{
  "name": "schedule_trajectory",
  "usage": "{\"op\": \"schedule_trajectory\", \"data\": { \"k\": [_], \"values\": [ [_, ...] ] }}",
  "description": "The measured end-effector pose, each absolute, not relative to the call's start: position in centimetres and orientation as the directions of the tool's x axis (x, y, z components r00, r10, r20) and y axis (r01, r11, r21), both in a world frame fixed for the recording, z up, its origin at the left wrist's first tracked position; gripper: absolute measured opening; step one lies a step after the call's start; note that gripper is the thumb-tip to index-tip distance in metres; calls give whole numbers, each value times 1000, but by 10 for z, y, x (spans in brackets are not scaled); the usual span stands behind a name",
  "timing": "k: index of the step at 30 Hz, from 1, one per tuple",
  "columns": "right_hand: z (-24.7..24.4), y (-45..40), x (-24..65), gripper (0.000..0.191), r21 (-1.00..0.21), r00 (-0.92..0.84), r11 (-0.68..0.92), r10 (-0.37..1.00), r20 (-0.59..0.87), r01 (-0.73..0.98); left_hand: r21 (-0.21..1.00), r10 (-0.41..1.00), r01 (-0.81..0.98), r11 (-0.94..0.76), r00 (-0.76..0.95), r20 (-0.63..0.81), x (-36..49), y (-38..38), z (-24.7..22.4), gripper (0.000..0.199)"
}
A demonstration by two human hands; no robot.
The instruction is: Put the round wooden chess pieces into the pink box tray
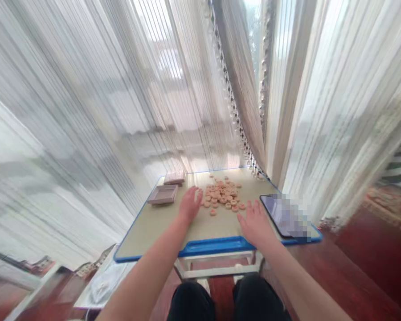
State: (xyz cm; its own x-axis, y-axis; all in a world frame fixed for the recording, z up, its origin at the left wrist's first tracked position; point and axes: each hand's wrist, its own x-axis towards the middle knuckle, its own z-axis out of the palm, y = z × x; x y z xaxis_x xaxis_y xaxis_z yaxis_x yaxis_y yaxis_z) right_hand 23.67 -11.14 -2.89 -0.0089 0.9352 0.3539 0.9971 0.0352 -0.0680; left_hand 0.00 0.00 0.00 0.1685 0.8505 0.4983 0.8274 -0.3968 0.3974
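- Disc pile (221, 192) is sitting toward the table's (143, 232) far edge, perhaps risking spills if pushed.
- Phone (278, 213), near right corner, is possibly risking nudges from the spread, empty right hand (254, 218).
- Left hand (190, 204) is curving half-spread beside the pile, seemingly empty.

The discs (223, 199) are peach, the tabletop (207, 226) cream edged in blue, the curtain (96, 89) striped grey-white.

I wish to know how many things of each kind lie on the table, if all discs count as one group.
Pale box pieces: 2
Group of discs (too overlapped to count singly): 1
Flat-screen device: 1
Total: 4
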Motion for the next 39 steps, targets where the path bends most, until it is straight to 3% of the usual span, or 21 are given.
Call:
{"op": "schedule_trajectory", "data": {
  "k": [4, 7, 11, 17, 22, 28, 33, 36, 39],
  "values": [
    [-39, -74, 221, 76, -208, 119, -67, 960, 252, 976, 321, 830, 782, -534, 414, 374, 2, -8, -5, 96],
    [-33, -56, 211, 87, -254, 92, -48, 982, 165, 966, 347, 841, 769, -537, 453, 297, 3, -9, -5, 105],
    [-17, -35, 198, 92, -274, 23, -9, 999, 49, 962, 392, 862, 771, -502, 409, 300, 2, -2, -4, 91],
    [-5, -5, 173, 90, -364, 10, -1, 1000, 24, 931, 442, 898, 791, -423, 303, 318, 0, 7, -4, 70],
    [-12, 2, 166, 81, -422, 21, 60, 982, 186, 905, 435, 885, 783, -444, 310, 347, 0, 2, -1, 68],
    [-25, 11, 172, 47, -436, -57, 231, 925, 375, 870, 329, 864, 804, -496, 418, 281, 3, -3, 0, 73],
    [-21, 14, 180, 46, -498, -17, 252, 904, 428, 830, 332, 849, 795, -507, 394, 353, 3, -3, -1, 78],
    [-18, 13, 182, 44, -488, -123, 328, 905, 406, 809, 305, 838, 836, -456, 289, 462, -2, -4, 3, 71],
    [-17, 12, 184, 42, -485, -237, 431, 881, 410, 761, 259, 807, 951, -171, -16, 591, -13, -3, 8, 56]
  ]
}}
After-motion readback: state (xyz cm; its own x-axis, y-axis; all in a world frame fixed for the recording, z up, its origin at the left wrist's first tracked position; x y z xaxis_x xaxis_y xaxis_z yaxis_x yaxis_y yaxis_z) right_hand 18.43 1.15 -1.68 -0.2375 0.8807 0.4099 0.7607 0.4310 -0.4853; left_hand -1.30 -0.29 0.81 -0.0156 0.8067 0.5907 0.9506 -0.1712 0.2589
